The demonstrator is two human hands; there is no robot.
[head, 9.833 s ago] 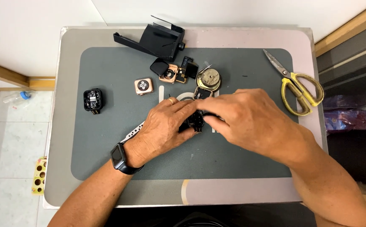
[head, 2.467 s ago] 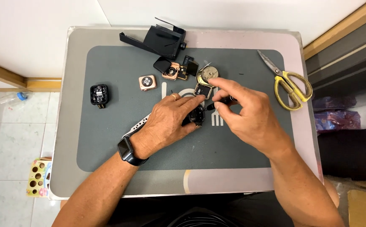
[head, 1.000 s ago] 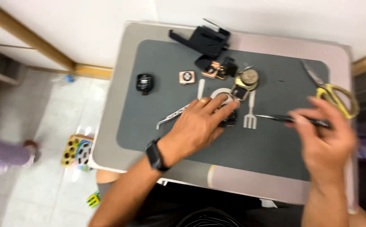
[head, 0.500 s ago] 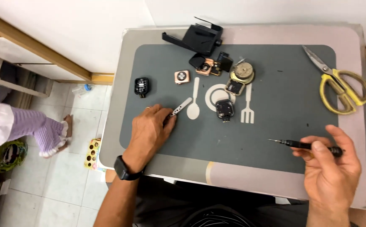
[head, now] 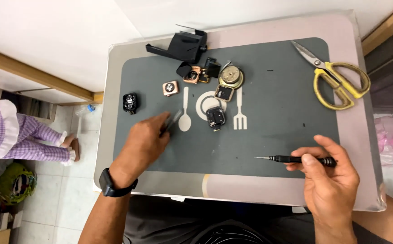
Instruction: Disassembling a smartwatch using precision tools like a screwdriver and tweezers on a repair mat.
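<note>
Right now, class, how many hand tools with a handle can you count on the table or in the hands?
2. The yellow-handled scissors lie at the table's far right corner. The black screwdriver is held in the right hand, tip pointing left. Others may be hidden under the left hand.

Bare forearms, no sleeves, left hand (head: 143, 143) — black smartwatch (head: 107, 185) at its wrist — right hand (head: 331, 180) unadorned

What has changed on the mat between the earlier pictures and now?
Both hands left the small black watch body, which now lies alone by the printed fork. The right hand drew back toward the near edge, holding the thin screwdriver. The left hand moved left and touches the grey strap piece. The yellow scissors and other watch parts stayed.
</note>
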